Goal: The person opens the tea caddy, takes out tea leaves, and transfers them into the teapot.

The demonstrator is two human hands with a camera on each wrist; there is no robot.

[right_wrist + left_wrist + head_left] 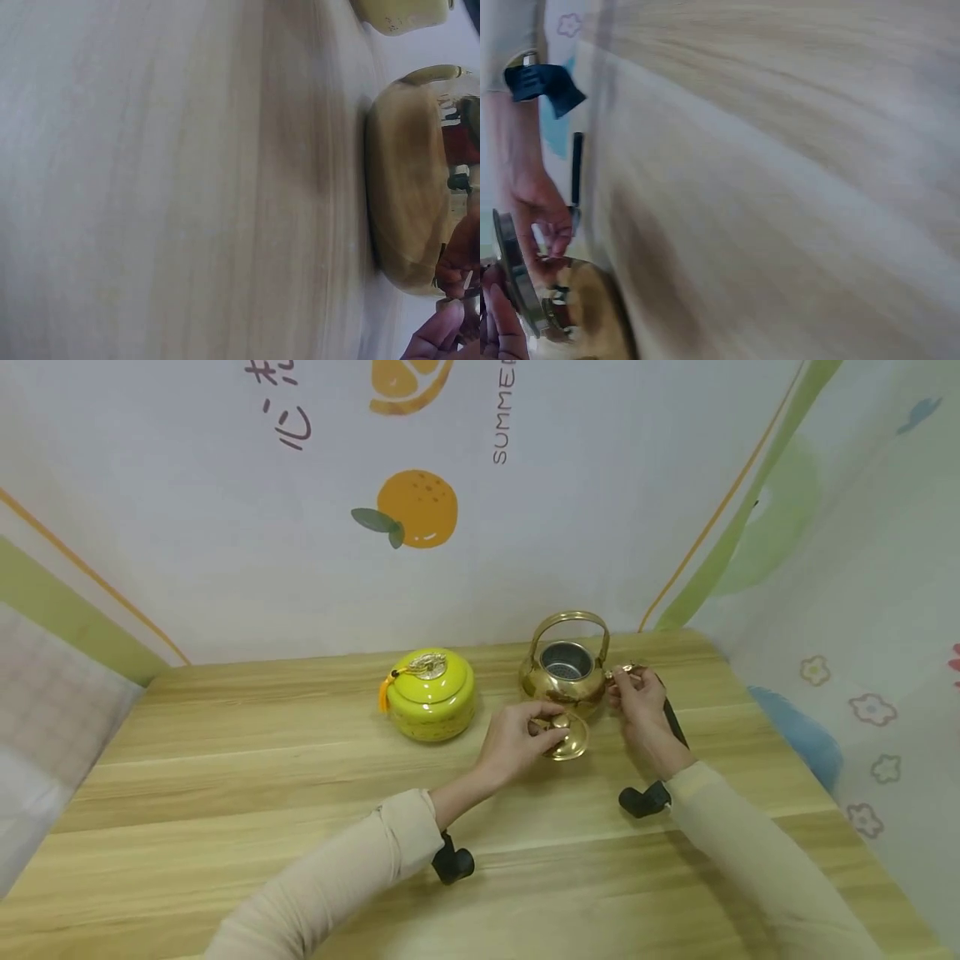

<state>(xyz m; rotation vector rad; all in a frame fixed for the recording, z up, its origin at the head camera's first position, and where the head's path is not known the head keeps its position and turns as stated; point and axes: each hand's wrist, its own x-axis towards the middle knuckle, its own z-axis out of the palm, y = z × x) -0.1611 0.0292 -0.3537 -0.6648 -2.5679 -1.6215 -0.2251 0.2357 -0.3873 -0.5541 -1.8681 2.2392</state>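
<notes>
A brass kettle (558,689) with a raised hoop handle stands lidless, its perforated metal strainer (567,662) visible inside the mouth. My left hand (517,739) pinches the round knob of the brass lid (573,739), holding it tilted in front of the kettle. On the right side, my right hand (643,710) pinches the kettle's short spout between thumb and fingers; the right wrist view shows the fingertips (439,330) close against the shiny body. A black-handled metal utensil (677,724) lies beyond the right hand, partly hidden by it.
A yellow-green lidded jar (431,697) with an orange tassel stands left of the kettle. The wooden table (262,810) meets a fruit-printed cloth (315,585) at the back and another cloth on the right. Black wrist mounts (452,860) hang under both forearms.
</notes>
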